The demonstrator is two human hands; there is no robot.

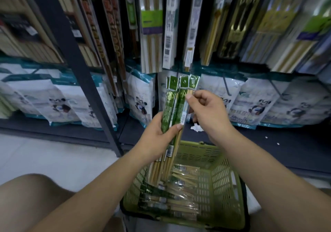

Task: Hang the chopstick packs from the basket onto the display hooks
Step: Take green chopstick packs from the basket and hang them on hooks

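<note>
My left hand (159, 133) grips a bunch of green-labelled chopstick packs (174, 102) around their middle, held upright above the basket. My right hand (206, 110) pinches the upper part of the rightmost pack with thumb and fingers. The packs' green header cards with hang holes point up toward the display. A green plastic basket (231, 192) sits on the floor below my hands, with several more chopstick packs (172, 196) lying flat inside. Hanging chopstick packs (152, 25) fill the display above; the hooks themselves are hidden behind them.
A dark metal shelf post (75, 66) slants down at the left. White panda-printed bags (139, 102) line the low shelf behind my hands. A scrap of white paper (196, 127) lies on the dark shelf base. My knee (35, 192) is at the lower left.
</note>
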